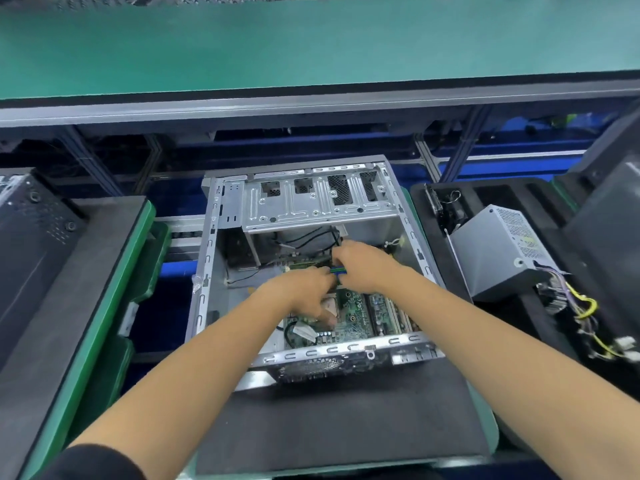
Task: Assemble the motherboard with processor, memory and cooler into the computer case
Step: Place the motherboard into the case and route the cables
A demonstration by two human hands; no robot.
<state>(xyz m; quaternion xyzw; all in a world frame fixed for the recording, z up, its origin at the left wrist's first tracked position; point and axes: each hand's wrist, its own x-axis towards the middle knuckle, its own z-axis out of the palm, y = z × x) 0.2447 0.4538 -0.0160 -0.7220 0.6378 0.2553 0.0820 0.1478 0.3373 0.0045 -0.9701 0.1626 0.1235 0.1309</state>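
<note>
Tabletop: dark foam mat (346,420) on a green-edged pallet (485,417), beneath both forearms. Directly on the mat: open metal computer case (221,258), enclosing the left hand (304,289) and right hand (363,265). Right of the hands: black foam tray (540,327) carrying a grey power supply (495,254) with loose wiring (585,313). Left of the hands: another dark mat (69,306), green-edged.

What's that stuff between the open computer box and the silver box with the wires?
In the head view, a strip of black foam tray lies between the computer case and the silver power supply.
</note>
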